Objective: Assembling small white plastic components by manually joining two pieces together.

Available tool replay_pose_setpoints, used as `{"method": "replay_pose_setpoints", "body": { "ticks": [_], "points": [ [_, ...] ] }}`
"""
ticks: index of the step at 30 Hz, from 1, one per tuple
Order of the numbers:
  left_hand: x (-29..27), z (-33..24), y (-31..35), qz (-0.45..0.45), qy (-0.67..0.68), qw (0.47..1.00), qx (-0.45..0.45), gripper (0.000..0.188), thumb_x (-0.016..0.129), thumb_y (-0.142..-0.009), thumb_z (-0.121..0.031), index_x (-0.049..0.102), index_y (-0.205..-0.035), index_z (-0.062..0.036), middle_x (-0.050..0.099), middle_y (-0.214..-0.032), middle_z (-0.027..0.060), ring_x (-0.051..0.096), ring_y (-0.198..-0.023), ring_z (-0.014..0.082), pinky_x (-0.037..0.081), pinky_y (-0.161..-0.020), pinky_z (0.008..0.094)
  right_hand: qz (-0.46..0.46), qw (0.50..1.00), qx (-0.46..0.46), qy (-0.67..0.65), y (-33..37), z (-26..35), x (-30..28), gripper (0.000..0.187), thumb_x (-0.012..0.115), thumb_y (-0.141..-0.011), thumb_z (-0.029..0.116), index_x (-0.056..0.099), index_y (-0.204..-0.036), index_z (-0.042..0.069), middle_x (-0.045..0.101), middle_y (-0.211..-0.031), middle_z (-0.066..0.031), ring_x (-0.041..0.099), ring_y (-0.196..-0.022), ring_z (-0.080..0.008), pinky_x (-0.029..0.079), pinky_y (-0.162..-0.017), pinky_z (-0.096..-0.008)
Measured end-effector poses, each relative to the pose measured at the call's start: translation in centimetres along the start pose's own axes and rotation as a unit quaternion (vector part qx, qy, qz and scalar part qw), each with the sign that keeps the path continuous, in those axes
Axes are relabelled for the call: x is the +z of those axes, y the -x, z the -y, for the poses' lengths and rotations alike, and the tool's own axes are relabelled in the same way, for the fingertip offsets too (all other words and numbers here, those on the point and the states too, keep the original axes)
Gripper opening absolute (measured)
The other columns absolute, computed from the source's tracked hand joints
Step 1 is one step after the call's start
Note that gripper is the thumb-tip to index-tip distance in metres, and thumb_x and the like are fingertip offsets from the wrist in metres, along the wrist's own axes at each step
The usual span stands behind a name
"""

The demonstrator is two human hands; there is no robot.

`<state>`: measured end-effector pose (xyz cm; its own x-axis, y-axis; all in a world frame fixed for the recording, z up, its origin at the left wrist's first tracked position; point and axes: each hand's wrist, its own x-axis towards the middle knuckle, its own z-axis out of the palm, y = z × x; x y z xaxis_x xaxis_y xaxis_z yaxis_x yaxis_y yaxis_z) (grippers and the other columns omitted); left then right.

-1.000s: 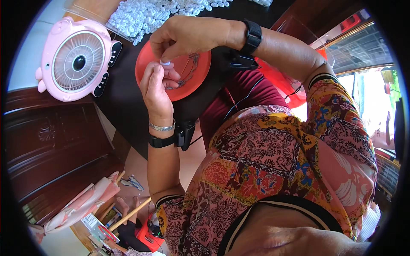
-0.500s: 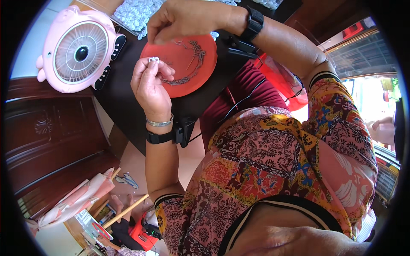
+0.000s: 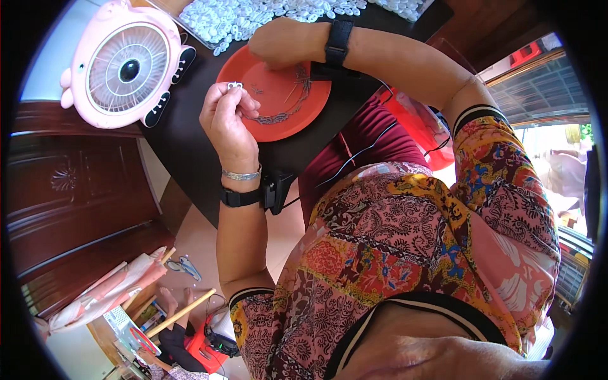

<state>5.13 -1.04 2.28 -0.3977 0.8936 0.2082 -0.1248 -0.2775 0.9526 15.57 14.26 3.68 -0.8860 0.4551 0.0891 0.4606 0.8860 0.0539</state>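
My left hand (image 3: 229, 120) is raised over the near left rim of a round red plate (image 3: 272, 101). Between its thumb and index finger it pinches a small white plastic clip (image 3: 235, 85). Thin grey nails (image 3: 277, 118) lie in a curved band along the plate's right and near side, with a few loose ones near the middle. My right hand (image 3: 282, 44) reaches down over the plate's far part, wrist bent. Its fingertips are turned away and hidden, so what they hold cannot be made out.
A heap of white plastic clips (image 3: 221, 22) lies at the far side of the dark table (image 3: 183, 139). A pink animal-shaped fan (image 3: 129, 71) stands at the left. Behind, another person sits on a red stool (image 3: 206, 348). A red bag (image 3: 411, 120) is right of my lap.
My right hand has moved from above the left hand down and right onto the plate. The left hand still pinches the clip, nearly in place.
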Motion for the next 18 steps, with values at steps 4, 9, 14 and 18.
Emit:
{"method": "replay_pose_setpoints", "body": {
  "ticks": [4,9,14,18],
  "points": [
    [0.0,0.1,-0.2,0.006,-0.006,1.000,0.004,0.011,0.048,-0.085,-0.007,0.052,-0.077,0.0000,0.050,-0.063,0.0067,0.050,-0.057,0.0161,0.042,-0.056,0.0270,0.017,1.000,-0.009,-0.010,-0.7,-0.4,0.2,0.011,0.064,-0.069,0.010,0.068,-0.073,0.001,0.065,-0.073,-0.0169,0.065,-0.074,-0.0333,0.052,-0.062,-0.0415],
    [-0.1,0.3,-0.3,0.007,-0.013,1.000,0.001,0.012,0.048,-0.085,-0.008,0.052,-0.077,0.0003,0.050,-0.063,0.0066,0.050,-0.056,0.0162,0.042,-0.055,0.0265,0.004,1.000,-0.022,0.011,-0.8,0.2,0.0,0.011,0.064,-0.069,0.011,0.068,-0.072,0.002,0.065,-0.072,-0.0163,0.064,-0.073,-0.0340,0.052,-0.063,-0.0419],
    [-0.1,0.5,-0.2,-0.001,-0.017,1.000,-0.006,0.012,0.048,-0.085,-0.008,0.052,-0.077,0.0005,0.050,-0.063,0.0065,0.050,-0.055,0.0161,0.041,-0.053,0.0258,-0.045,0.986,-0.013,-0.160,-0.5,-0.5,-0.5,0.018,0.062,-0.069,0.014,0.063,-0.077,-0.001,0.063,-0.071,-0.0171,0.061,-0.067,-0.0355,0.049,-0.059,-0.0405],
    [0.1,0.6,-0.1,0.003,0.009,1.000,-0.014,0.011,0.049,-0.084,-0.007,0.053,-0.077,-0.0001,0.052,-0.062,0.0058,0.051,-0.054,0.0144,0.041,-0.051,0.0238,-0.012,0.910,0.002,-0.414,1.4,-1.1,-1.6,0.019,0.061,-0.076,0.013,0.063,-0.086,-0.002,0.060,-0.068,-0.0084,0.060,-0.064,-0.0167,0.047,-0.058,-0.0294]
  ]
}}
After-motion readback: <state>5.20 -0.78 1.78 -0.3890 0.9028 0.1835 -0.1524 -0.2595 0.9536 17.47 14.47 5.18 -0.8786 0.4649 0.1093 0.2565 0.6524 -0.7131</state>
